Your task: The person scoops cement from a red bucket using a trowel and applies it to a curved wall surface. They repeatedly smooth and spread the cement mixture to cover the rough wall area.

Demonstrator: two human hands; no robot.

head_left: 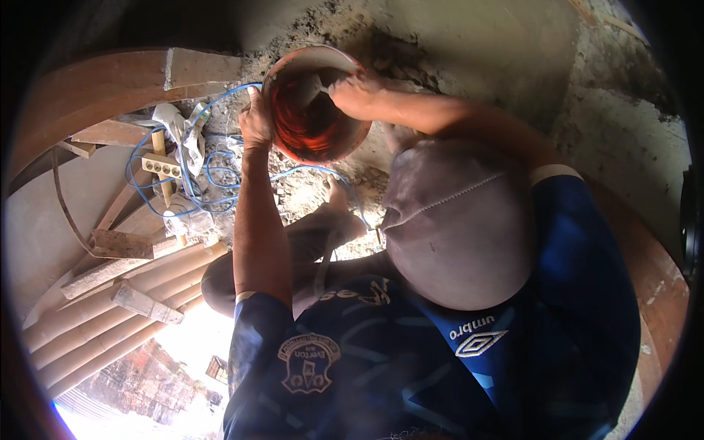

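A red-orange bucket (314, 139) is tilted so that its open mouth faces me, its inner wall smeared with dark residue. My left hand (256, 123) grips the left side of its rim, fingers mostly hidden behind it. Over the right part of the mouth, my right hand (356, 96) is closed round the handle of what looks like a trowel (309, 89), whose greyish blade reaches inside the bucket. Shadow hides the bucket's bottom, so I cannot tell how much it holds. My bent knee (462, 220) rises below my right forearm.
A blue cable (213, 183) lies looped on the rubble-strewn ground at left, beside a white power strip (160, 165) and crumpled plastic (192, 139). Wooden offcuts (121, 244) and long poles (125, 304) lie further left. A rough grey wall (491, 51) stands beyond the bucket.
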